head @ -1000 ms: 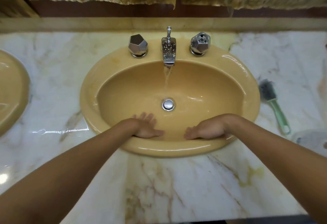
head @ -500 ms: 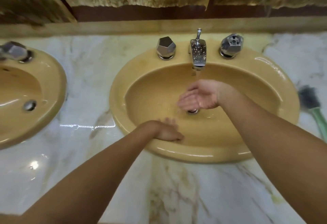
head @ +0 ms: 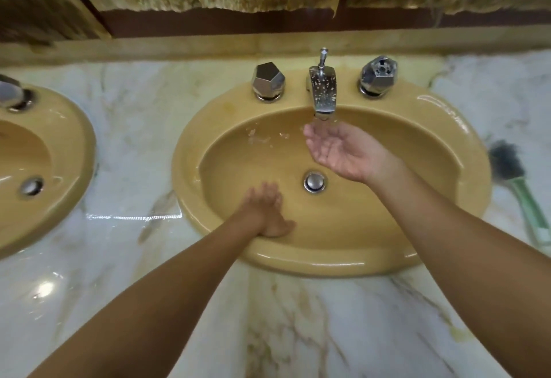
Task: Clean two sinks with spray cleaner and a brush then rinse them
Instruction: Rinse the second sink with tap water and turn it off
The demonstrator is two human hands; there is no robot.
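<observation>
Left grip released flat in sink, right grip released under tap, marble counter

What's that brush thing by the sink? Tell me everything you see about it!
The brush has a dark, bristly head and a pale green handle that looks like plastic. It lies flat on the marble counter, right of the sink, head toward the wall. Only the counter touches it. The picture's edge cuts off the handle's end.

Mustard-yellow sinks in white, brown-veined marble counter; chrome faucet; green-handled, black-bristled brush.
</observation>
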